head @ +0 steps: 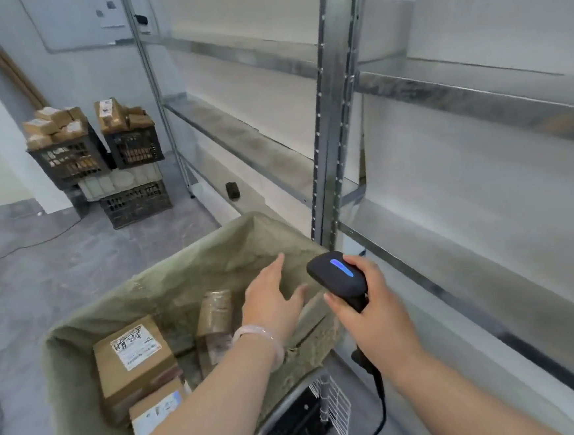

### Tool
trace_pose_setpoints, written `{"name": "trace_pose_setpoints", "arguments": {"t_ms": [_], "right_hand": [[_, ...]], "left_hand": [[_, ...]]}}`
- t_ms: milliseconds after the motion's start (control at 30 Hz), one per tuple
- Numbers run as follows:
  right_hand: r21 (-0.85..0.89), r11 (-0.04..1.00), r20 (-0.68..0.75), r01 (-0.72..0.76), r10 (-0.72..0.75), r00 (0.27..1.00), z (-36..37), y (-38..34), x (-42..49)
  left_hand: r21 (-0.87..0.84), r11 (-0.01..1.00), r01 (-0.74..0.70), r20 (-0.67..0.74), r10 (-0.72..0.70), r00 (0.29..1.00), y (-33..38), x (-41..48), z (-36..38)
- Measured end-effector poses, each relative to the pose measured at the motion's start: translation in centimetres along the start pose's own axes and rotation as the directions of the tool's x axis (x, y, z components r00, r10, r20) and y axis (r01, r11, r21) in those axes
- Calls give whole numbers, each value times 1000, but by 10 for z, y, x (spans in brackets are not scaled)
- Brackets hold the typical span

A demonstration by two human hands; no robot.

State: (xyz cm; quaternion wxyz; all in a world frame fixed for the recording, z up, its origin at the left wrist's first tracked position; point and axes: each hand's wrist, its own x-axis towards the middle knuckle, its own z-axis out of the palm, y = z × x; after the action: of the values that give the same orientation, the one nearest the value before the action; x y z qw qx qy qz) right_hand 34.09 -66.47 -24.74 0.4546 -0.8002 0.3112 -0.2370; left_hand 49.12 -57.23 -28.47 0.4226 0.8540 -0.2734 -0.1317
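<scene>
At the right rim of the cloth-lined bin (186,259), head view:

- Scanner (338,278): black, with a blue strip lit on top. It is held in the air just outside the bin's right edge, close to the metal shelf post (332,110).
- Right hand (372,310): fingers and thumb clamped round the scanner's handle. A black cable (379,402) drops from the base of the handle.
- Left hand (271,301): fingers straight and spread, holding nothing, over the bin's far right corner. There is a pale bracelet (261,339) at the wrist.
- Inside the bin: a cardboard box (135,359) with a white label, along the left side. A smaller labelled box (156,411) sits at the near edge, touching the first. A brown wrapped parcel (214,319) stands tilted near the middle, just left of the left wrist.
- Near right corner, outside the bin: a white wire basket (331,406).
- Far left of the floor: three dark crates (68,159), the upper two heaped with brown parcels.
- Lowest shelf, far end: a small black device (232,190).
</scene>
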Motion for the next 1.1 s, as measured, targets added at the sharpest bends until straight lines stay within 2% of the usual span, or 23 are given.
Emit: {"name": "trace_pose_setpoints", "arguments": {"t_ms": [200, 433, 667, 767, 933, 1100], "right_hand": [[23, 1000, -278, -18, 23, 960, -94, 29, -32], [-17, 998, -537, -54, 36, 843, -218, 70, -116], [-26, 992, -719, -127, 70, 691, -340, 107, -235], [-46, 987, -751, -155, 68, 657, -381, 121, -282], [-52, 974, -799, -220, 92, 594, -423, 139, -340], [-13, 958, -837, -285, 146, 527, -442, 152, -377]], "left_hand": [[88, 939, -333, 186, 313, 932, 96, -15, 77], [29, 798, -603, 308, 566, 764, 206, -95, 172], [-119, 695, -709, 415, 683, 601, 298, -219, 266], [-159, 673, -722, 448, 701, 555, 329, -272, 294], [-175, 638, -750, 508, 711, 486, 356, -339, 330], [-237, 582, -778, 555, 738, 383, 374, -376, 352]]}}
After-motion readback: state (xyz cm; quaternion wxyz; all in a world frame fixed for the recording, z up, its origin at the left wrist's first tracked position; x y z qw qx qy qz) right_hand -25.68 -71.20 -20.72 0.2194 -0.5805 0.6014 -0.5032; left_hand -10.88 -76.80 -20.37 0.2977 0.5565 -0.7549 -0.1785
